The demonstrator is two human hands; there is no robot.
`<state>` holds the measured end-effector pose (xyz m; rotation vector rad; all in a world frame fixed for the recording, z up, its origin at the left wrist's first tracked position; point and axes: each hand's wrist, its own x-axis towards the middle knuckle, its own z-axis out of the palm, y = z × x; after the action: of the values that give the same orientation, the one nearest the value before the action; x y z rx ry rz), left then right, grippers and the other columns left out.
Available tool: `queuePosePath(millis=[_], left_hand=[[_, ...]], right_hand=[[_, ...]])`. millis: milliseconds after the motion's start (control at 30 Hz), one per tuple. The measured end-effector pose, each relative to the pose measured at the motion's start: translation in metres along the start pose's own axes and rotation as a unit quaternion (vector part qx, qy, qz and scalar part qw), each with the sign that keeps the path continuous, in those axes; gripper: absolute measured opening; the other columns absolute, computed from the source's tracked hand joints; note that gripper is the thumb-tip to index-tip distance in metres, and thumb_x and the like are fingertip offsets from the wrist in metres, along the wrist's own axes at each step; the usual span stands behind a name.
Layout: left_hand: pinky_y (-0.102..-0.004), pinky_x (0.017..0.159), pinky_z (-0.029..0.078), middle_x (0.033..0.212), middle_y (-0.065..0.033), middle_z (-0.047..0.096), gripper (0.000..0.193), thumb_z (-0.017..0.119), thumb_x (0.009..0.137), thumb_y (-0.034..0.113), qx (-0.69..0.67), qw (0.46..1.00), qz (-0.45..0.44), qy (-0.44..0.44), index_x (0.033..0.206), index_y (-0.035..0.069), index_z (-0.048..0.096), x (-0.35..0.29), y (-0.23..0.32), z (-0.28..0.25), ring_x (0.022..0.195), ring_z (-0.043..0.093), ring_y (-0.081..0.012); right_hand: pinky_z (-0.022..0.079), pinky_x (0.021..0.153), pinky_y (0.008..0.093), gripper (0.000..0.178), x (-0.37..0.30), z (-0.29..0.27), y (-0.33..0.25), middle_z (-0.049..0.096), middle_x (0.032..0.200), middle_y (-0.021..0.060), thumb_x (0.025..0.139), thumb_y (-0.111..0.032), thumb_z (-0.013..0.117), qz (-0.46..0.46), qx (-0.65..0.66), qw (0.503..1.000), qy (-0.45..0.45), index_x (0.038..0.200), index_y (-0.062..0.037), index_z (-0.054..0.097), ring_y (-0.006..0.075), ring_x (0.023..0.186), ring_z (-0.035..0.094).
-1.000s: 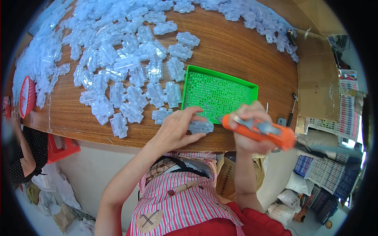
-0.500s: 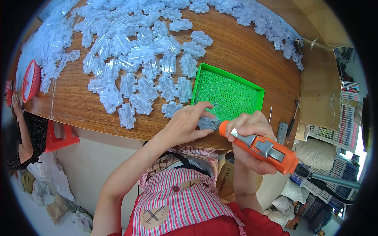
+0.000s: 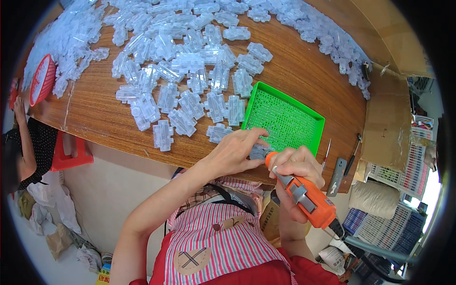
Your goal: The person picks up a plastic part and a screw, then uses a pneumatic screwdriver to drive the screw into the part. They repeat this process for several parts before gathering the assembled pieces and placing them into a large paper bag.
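My left hand [image 3: 232, 153] pins a clear plastic part [image 3: 259, 152] near the table's front edge, its thumb and fingers closed around it. An orange electric screwdriver [image 3: 317, 209] with a silver lever is gripped in my right hand [image 3: 300, 166]. Its front end meets the clear part beside my left fingertips, and the bit is hidden from view. Just beyond both hands lies a green perforated tray [image 3: 290, 101] with small metal screws in it. To the left, several similar clear plastic parts [image 3: 190, 102] lie scattered over the wooden table.
Heaps of clear parts [image 3: 323, 35] line the far side and the left. A red basket [image 3: 43, 80] stands at left, near another person's hand [image 3: 19, 110]. At right lie a grey cutter-like tool [image 3: 337, 176], a thin screwdriver [image 3: 327, 152] and a black-handled tool [image 3: 352, 156].
The orange screwdriver's rear end has swung toward me and left, so it points more steeply at the part. The whole view has shifted slightly. My left hand keeps its hold.
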<state>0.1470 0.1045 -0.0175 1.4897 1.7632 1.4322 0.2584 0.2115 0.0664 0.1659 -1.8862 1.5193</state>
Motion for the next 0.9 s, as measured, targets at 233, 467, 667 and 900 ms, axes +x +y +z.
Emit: queuePosePath(millis=[233,467,667,900], left_hand=[[-0.0419,0.083,0.050,0.099,-0.0086,0.067,0.051,0.074,0.074,0.017,0.030,0.998,0.047,0.015,0.118,0.006,0.049,-0.004,0.002,0.003,0.096,0.063,-0.0320],[-0.0368,0.088,0.048,0.101,-0.0057,0.063,0.029,0.068,0.077,0.017,0.155,0.974,0.162,-0.014,0.104,0.008,0.061,-0.040,0.013,0.026,0.102,0.059,-0.0216],[-0.0432,0.094,0.041,0.116,-0.0066,0.055,0.037,0.074,0.074,0.024,0.232,0.969,0.074,0.050,0.107,0.013,0.064,-0.045,0.021,-0.003,0.113,0.050,-0.0275],[-0.0432,0.100,0.038,0.120,-0.0037,0.056,0.045,0.067,0.069,0.008,0.376,0.920,0.069,-0.086,0.112,0.013,0.057,-0.044,-0.006,-0.071,0.121,0.049,-0.0254]], right_hand=[[0.050,0.050,0.0327,0.088,0.013,-0.013,-0.020,0.050,0.077,0.0086,0.076,-0.078,0.056,0.073,0.098,0.985,0.121,0.090,0.0088,0.061,0.0220,0.061,0.059],[0.048,0.045,0.0312,0.088,0.003,-0.058,0.002,0.042,0.075,0.0050,0.080,-0.080,0.047,0.067,-0.027,0.977,0.202,0.086,0.0067,0.059,0.0188,0.055,0.054],[0.047,0.046,0.0305,0.087,-0.011,-0.059,0.028,0.042,0.073,0.0045,0.079,-0.080,0.050,0.101,-0.007,0.967,0.233,0.084,0.0065,0.058,0.0199,0.053,0.054],[0.047,0.047,0.0310,0.087,-0.014,-0.053,0.044,0.041,0.073,0.0045,0.077,-0.081,0.051,0.120,-0.039,0.968,0.218,0.082,0.0053,0.058,0.0188,0.053,0.054]])
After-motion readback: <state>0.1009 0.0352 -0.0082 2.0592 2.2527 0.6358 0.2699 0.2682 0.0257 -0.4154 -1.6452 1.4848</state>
